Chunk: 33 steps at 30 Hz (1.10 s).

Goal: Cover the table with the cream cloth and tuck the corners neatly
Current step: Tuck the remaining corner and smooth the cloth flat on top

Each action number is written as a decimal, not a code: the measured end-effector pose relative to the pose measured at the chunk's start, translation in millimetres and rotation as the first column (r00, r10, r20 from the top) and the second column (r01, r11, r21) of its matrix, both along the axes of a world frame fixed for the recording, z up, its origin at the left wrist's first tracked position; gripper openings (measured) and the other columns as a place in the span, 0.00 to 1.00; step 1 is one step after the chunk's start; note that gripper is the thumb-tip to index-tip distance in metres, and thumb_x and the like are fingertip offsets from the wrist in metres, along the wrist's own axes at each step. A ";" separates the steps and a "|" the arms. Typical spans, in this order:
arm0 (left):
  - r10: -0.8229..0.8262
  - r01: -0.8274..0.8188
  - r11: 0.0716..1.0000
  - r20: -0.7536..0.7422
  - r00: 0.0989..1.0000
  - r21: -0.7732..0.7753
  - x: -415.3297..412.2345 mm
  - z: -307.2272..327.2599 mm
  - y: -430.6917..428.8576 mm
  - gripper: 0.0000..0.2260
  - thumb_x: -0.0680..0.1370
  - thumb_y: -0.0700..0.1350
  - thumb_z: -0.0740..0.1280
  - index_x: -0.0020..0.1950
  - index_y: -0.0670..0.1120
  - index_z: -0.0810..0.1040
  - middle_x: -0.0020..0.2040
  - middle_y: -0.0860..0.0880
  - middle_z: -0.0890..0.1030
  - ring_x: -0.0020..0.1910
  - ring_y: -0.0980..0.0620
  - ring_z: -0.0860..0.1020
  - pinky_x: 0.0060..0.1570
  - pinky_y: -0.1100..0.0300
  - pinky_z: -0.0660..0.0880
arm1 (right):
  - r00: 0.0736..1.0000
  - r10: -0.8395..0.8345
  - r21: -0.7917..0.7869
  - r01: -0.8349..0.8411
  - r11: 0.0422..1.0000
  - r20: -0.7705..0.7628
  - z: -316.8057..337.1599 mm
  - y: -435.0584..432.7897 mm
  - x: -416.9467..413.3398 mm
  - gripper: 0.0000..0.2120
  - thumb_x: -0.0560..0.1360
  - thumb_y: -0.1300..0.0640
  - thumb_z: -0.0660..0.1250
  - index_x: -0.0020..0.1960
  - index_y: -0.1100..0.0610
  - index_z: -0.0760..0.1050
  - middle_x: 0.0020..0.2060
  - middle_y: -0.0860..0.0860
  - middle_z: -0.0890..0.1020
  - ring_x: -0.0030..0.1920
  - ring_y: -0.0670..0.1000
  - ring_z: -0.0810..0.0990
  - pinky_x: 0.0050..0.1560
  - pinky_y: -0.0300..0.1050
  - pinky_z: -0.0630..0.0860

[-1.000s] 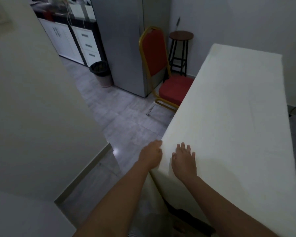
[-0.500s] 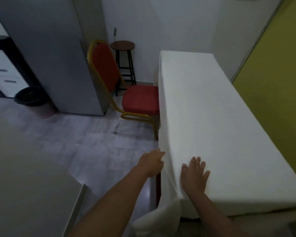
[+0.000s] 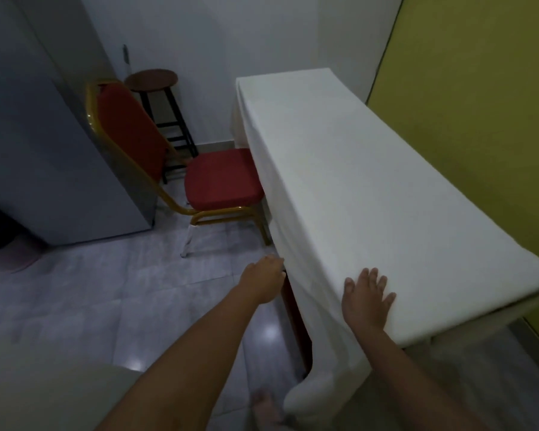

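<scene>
The cream cloth [image 3: 349,181] lies spread over the long table, covering its whole top and hanging down the left side and near end. A strip of the table's dark red side [image 3: 296,318] shows under the cloth near the corner. My right hand [image 3: 367,301] lies flat on the cloth at the near left corner, fingers apart. My left hand [image 3: 263,283] reaches to the cloth's hanging left edge beside that corner; its fingertips are hidden behind the fabric. A loose fold of cloth [image 3: 321,387] droops below the corner.
A red chair with a gold frame [image 3: 221,178] stands against the table's left side. Behind it is a dark stool [image 3: 156,85]. A grey cabinet [image 3: 44,144] fills the left. A yellow wall [image 3: 479,104] runs along the table's right side. My foot [image 3: 265,409] shows below.
The view has swung right, so the table now runs away from me. My right hand slid a little further onto the cloth top; my left hand stays at the hanging edge.
</scene>
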State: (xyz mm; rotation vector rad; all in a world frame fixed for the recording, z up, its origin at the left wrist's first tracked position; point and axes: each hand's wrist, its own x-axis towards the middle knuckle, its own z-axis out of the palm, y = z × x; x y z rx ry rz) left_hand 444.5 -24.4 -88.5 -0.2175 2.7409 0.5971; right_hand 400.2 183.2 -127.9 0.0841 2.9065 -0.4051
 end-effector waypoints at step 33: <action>-0.862 0.838 0.504 -0.169 0.477 -0.207 -293.1 -56.8 -7.8 0.35 0.76 0.64 0.30 0.78 0.50 0.52 0.79 0.49 0.52 0.78 0.47 0.50 0.74 0.48 0.45 | 0.648 -0.759 0.059 0.762 0.645 -0.069 -13.7 -73.2 -100.7 0.34 0.76 0.42 0.38 0.76 0.58 0.57 0.75 0.54 0.59 0.76 0.56 0.55 0.73 0.61 0.48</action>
